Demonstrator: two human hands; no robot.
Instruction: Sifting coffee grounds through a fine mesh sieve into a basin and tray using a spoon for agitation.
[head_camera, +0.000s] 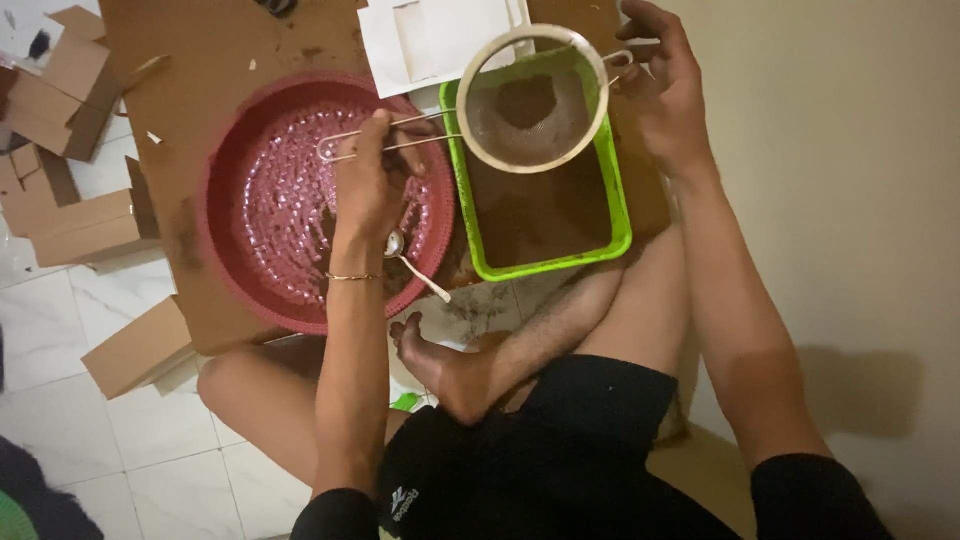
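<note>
Now my left hand grips sieve handle, right hand steadies rim over green tray; tilt risks spilling brown powder past tray edge.

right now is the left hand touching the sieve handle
Touching. The head view shows the left hand with its fingers wrapped around the wire handle of the sieve, which it holds over the green tray.

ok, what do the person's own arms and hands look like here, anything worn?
Both arms are bare from the upper arm down, with short black sleeves just showing at the bottom edge. The left hand has a thin gold-coloured bangle at the wrist. The right hand shows no glove, ring or wristwear.
</note>
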